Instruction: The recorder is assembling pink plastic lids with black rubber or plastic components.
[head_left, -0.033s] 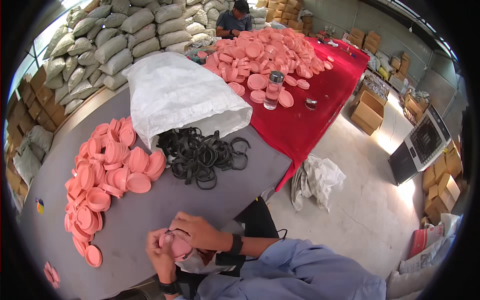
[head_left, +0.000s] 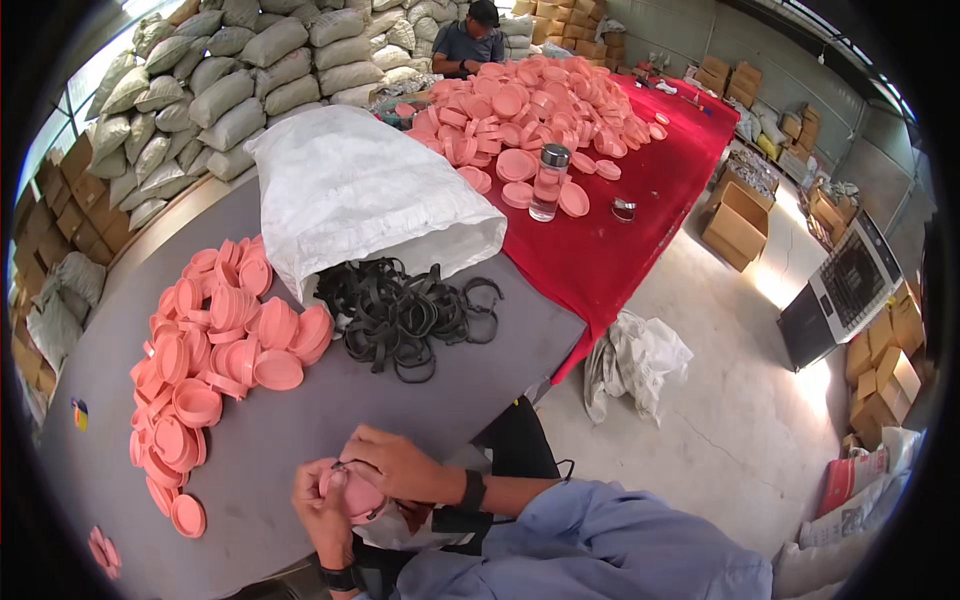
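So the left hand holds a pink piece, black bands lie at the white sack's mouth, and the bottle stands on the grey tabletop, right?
No: the head view shows the bottle on the red cloth. The left hand holds a pink piece, and black bands lie at the sack's mouth.

Hands [head_left: 392, 467] hold a pink disc [head_left: 362, 497]; black bands [head_left: 405, 318] beyond.

Salmon-pink piece [head_left: 364, 496], black bands [head_left: 402, 318], white sack [head_left: 365, 195], grey tabletop [head_left: 270, 450], red cloth [head_left: 570, 265], pale blue sleeve [head_left: 600, 525]
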